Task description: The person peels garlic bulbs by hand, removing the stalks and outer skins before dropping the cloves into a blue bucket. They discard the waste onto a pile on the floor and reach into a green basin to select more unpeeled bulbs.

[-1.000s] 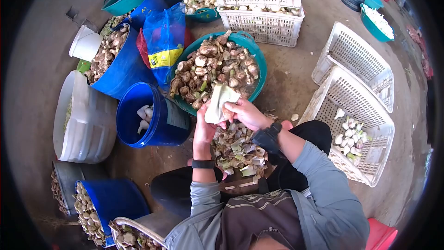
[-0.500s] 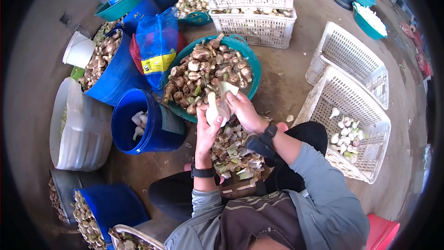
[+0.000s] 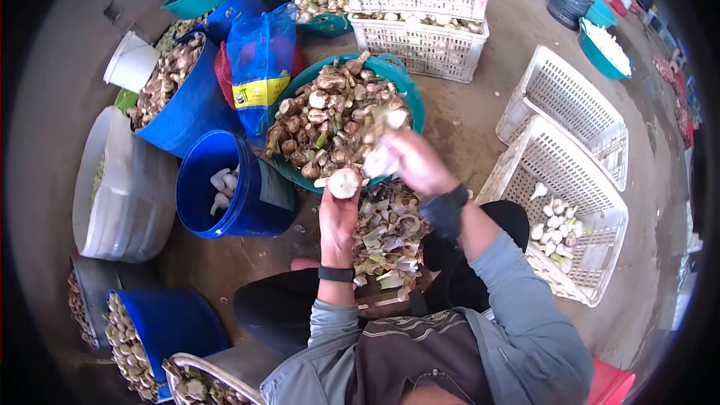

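Observation:
A white garlic bulb (image 3: 344,184) with its stem pointing left is gripped in my left hand (image 3: 337,217), root end up. My right hand (image 3: 418,165), blurred by motion, is just right of the bulb and apart from it, with pale peeled skin (image 3: 381,161) at its fingers. Behind both hands, a green basin (image 3: 418,101) holds a heap of brown, unpeeled garlic (image 3: 328,116). Loose skins (image 3: 388,236) lie in a pile below my hands, between my legs.
A blue bucket (image 3: 270,199) with a few white bulbs stands at the left. White crates (image 3: 600,255) are at the right, the nearer holding several bulbs. Stacked crates (image 3: 420,49) stand behind the basin. More tubs (image 3: 124,202) of garlic line the left side.
My right hand has pulled away from the bulb to the right, with skin at its fingers. The bulb in my left hand has turned, its stem now pointing left. The view has shifted slightly.

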`<control>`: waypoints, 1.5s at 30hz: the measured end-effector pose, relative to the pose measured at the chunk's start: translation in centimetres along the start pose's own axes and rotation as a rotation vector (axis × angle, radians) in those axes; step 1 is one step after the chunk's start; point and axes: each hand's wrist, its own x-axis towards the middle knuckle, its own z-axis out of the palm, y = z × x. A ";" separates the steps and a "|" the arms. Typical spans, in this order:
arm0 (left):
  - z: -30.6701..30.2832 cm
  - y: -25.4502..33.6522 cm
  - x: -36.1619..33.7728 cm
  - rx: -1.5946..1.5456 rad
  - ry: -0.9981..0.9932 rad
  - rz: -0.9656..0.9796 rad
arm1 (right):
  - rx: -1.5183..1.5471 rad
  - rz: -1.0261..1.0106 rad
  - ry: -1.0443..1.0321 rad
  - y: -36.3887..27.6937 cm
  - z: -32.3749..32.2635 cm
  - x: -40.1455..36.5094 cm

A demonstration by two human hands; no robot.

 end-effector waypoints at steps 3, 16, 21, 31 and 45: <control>-1.0 1.6 0.5 -0.025 -0.020 0.021 | 0.008 0.047 -0.040 -2.4 -2.4 0.8; 0.1 5.0 1.8 0.623 0.024 0.491 | -1.237 -0.343 -0.552 5.7 2.7 5.5; 0.2 7.2 2.4 0.642 -0.033 0.318 | -1.208 -0.245 -0.558 6.8 2.5 5.9; -0.3 23.6 6.2 1.988 0.882 1.484 | -1.913 -0.067 -0.299 16.0 -21.0 12.2; 1.8 2.1 6.5 1.597 -0.091 0.790 | -0.462 0.456 -0.203 6.3 -3.3 9.9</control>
